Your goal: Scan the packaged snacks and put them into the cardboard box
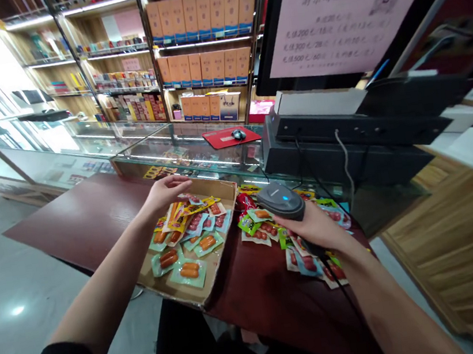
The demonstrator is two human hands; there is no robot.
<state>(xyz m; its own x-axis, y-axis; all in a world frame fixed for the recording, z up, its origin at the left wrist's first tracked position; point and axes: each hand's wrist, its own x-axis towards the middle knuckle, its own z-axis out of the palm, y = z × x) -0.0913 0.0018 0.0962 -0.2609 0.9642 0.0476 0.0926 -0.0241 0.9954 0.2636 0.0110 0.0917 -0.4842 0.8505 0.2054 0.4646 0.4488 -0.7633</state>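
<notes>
My right hand [319,224] grips a dark grey barcode scanner [281,201] by its handle; a blue light glows on its top. Under and around it lies a loose pile of small packaged sausages [265,231], some in green, red or clear wrappers. My left hand [167,190] hovers over the far left part of a shallow cardboard box [211,296], its fingers stretched out and nothing visible in them. Inside the box are several clear packs of small sausages [189,270] and yellow-wrapped sticks [176,215].
Box and pile rest on a dark red-brown tabletop [253,302]. Behind it runs a glass display counter [149,148] with a red mouse pad [218,139] and mouse. A cash register [343,128] with a paper sign [329,19] stands at right. Stocked shelves [201,42] line the back.
</notes>
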